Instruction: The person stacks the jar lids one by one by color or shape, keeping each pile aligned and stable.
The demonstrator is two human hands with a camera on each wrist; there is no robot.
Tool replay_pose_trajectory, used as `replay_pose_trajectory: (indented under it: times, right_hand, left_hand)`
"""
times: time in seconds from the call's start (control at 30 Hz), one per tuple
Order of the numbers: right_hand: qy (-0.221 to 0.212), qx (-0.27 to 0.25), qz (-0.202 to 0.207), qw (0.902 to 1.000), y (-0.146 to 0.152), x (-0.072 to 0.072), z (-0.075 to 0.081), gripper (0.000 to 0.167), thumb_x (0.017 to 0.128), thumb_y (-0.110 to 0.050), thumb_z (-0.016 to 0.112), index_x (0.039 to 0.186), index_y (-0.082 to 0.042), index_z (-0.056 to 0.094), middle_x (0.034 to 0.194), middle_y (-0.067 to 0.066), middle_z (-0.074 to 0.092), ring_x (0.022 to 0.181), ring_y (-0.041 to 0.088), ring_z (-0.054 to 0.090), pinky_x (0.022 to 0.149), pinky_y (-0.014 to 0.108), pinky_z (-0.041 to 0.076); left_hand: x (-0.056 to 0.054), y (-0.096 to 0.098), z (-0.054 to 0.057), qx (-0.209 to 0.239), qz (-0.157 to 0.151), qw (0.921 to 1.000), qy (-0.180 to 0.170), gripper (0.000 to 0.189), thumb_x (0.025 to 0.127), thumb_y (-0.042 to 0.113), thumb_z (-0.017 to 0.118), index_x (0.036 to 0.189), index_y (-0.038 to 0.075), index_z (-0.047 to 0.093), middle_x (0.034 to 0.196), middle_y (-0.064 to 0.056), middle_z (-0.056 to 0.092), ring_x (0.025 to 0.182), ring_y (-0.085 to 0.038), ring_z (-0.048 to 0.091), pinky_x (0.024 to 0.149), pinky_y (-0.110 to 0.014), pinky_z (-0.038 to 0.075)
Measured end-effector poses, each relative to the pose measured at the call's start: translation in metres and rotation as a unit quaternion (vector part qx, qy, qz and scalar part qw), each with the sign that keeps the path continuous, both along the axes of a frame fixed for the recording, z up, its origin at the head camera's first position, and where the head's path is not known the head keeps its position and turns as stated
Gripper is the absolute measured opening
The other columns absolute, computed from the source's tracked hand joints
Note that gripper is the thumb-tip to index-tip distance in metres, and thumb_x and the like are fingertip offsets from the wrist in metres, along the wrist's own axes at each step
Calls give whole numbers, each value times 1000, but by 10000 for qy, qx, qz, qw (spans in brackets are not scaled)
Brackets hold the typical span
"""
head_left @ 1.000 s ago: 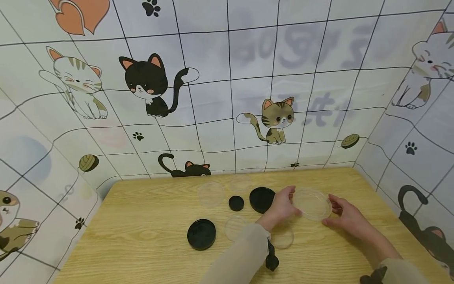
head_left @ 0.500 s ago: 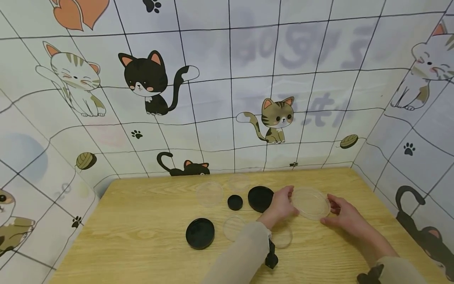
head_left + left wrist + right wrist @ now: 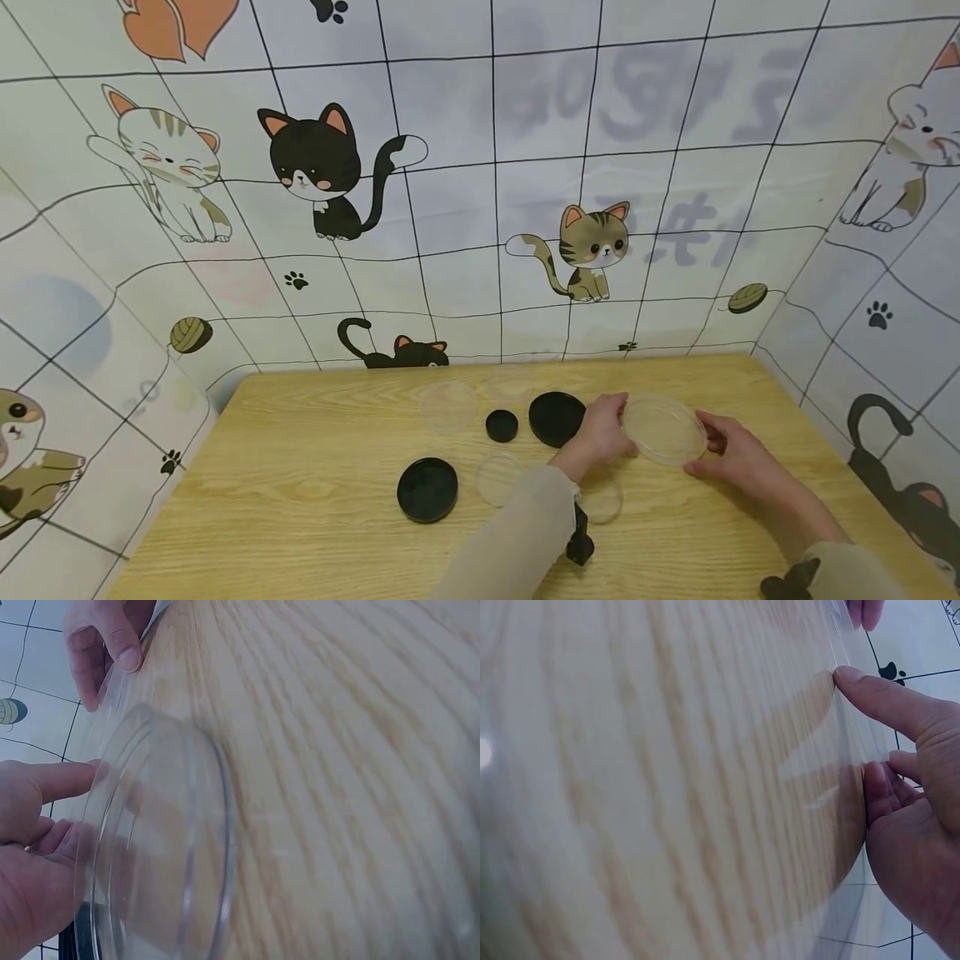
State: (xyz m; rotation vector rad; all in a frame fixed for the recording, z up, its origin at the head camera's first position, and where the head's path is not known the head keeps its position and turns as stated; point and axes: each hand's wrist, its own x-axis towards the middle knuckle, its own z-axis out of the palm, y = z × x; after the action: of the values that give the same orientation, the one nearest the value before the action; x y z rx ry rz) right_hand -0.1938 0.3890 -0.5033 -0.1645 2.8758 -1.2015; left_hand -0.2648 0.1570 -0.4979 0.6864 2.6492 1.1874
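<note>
A clear round plastic dish, shallow and rimmed, is between the two hands near the right side of the table. My left hand grips its left edge, and my right hand grips the opposite edge with thumb and fingers. In the right wrist view the right thumb touches the rim while the other fingers curl behind it. Another clear dish fills the front of the left wrist view; it stands beside the left hand. Whether the held dish touches the table cannot be told.
A large black round dish lies partly behind the left hand. Left of it are a small black one and another large black one. Several clear round pieces lie around them on the wooden table. A cat-printed wall cloth surrounds it.
Both hands keep the same hold on the clear dish. The whole head view shifts slightly; nothing on the table has visibly moved.
</note>
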Motion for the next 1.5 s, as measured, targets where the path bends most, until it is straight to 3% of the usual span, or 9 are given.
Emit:
replay_pose_trajectory:
  times: [0.03,0.23,0.27,0.47,0.87,1.13,1.37,1.5]
  right_hand:
    - [16,-29,13,10000,0,0,0,94,78,-7,89,144,25,32,126,36,52,107,38,60,78,21,51]
    - [66,-9,60,10000,3,-1,-1,93,77,-6,90,143,25,32,127,37,51,108,42,60,79,20,51]
    - [57,7,54,10000,3,-1,-1,93,77,-6,90,143,25,32,127,36,51,108,42,60,78,20,50]
    - [44,58,70,9999,5,-1,-3,93,77,-8,90,144,24,33,125,32,52,106,37,60,79,22,51]
    - [79,-141,167,9997,5,0,-4,91,78,-6,89,144,23,33,131,37,46,111,45,59,81,20,50]
    - [55,-368,206,9991,7,-1,2,90,77,-2,88,144,22,33,125,34,54,100,22,59,78,22,51]
    - [-30,-240,136,9996,7,4,14,92,76,-6,90,145,19,35,117,27,60,98,28,63,75,25,54]
    - [77,-126,59,9999,5,9,20,92,76,-9,91,145,18,36,119,26,58,94,20,61,74,24,54]
  left_hand:
    - [-4,3,-8,-17,22,9999,132,83,69,7,94,143,6,58,119,1,63,109,-8,57,98,-21,44]
    - [-3,6,-6,-130,185,9997,-37,85,68,9,95,145,11,59,123,2,60,111,-10,55,96,-19,45]
    - [1,3,2,-135,211,9995,-215,85,69,8,95,145,11,59,125,1,59,113,-10,55,97,-18,44]
    - [0,4,0,-130,257,9992,-291,85,67,8,96,144,15,61,128,2,56,115,-10,53,95,-18,45]
    - [0,3,1,-46,243,9991,-338,80,66,7,96,139,14,64,118,4,56,98,-6,51,87,-17,46]
    - [-1,1,4,482,238,9969,-577,78,66,2,96,136,13,63,117,7,55,93,-3,51,85,-17,48]
    - [4,-3,7,1112,165,9889,-968,79,66,-5,94,136,12,63,115,9,54,86,-2,51,74,-19,50]
    - [5,-7,9,1248,82,9875,-964,80,66,-4,94,138,13,62,114,10,53,85,-1,50,72,-19,49]
